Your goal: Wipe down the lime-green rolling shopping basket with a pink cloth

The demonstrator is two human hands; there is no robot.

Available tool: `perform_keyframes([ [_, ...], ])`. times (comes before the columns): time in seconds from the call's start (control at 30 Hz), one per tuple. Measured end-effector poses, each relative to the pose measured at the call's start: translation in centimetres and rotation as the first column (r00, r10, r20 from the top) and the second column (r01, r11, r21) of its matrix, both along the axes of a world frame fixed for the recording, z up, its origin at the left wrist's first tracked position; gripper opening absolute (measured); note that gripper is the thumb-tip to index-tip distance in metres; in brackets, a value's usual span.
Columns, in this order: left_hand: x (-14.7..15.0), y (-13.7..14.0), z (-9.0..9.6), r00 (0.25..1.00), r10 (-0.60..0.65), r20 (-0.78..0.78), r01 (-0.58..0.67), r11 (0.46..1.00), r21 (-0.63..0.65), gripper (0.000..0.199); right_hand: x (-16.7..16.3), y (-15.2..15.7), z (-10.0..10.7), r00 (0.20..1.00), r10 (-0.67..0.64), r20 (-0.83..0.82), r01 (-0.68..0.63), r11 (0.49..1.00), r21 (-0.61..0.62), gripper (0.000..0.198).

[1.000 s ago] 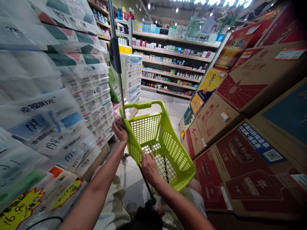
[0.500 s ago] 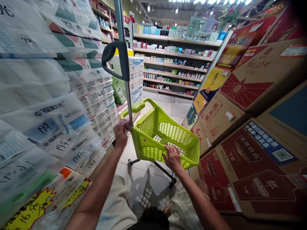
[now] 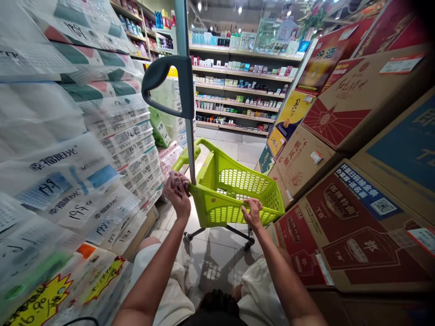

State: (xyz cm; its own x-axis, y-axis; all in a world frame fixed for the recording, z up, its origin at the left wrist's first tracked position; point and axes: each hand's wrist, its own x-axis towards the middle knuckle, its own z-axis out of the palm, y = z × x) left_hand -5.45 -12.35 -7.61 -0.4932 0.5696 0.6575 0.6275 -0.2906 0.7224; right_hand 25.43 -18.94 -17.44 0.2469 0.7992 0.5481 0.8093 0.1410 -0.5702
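A lime-green rolling shopping basket (image 3: 244, 181) with perforated sides stands on dark wheeled legs in front of me. My left hand (image 3: 180, 201) is closed around a crumpled pinkish cloth (image 3: 176, 182), held against the basket's near left corner, beside the foot of the pole. My right hand (image 3: 253, 213) has its fingers curled over the near rim of the basket. The inside of the basket shows through its mesh. A grey metal pole (image 3: 190, 145) rises from its left end, with a dark grey loop handle (image 3: 186, 86) partway up.
Wrapped paper packs (image 3: 112, 149) are stacked close on the left, with yellow price signs (image 3: 44, 299) in front. Liquor cartons (image 3: 360, 217) form a wall on the right. Shelves of small boxes (image 3: 241, 72) stand across the far end of the tiled floor (image 3: 224, 258).
The cloth in my left hand shows more plainly, at the corner by the pole. My right hand's fingers, spread over the rim before, are now curled. The view has shifted slightly.
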Motion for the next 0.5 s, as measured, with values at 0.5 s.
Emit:
perform_keyframes([
  [0.5,-0.8,-3.4,5.4,0.906,-0.211,-0.367,0.164,0.974,-0.154,0.023,-11.6,0.5,8.2,0.958,0.174,-0.228,-0.171,0.985,0.034,0.044],
])
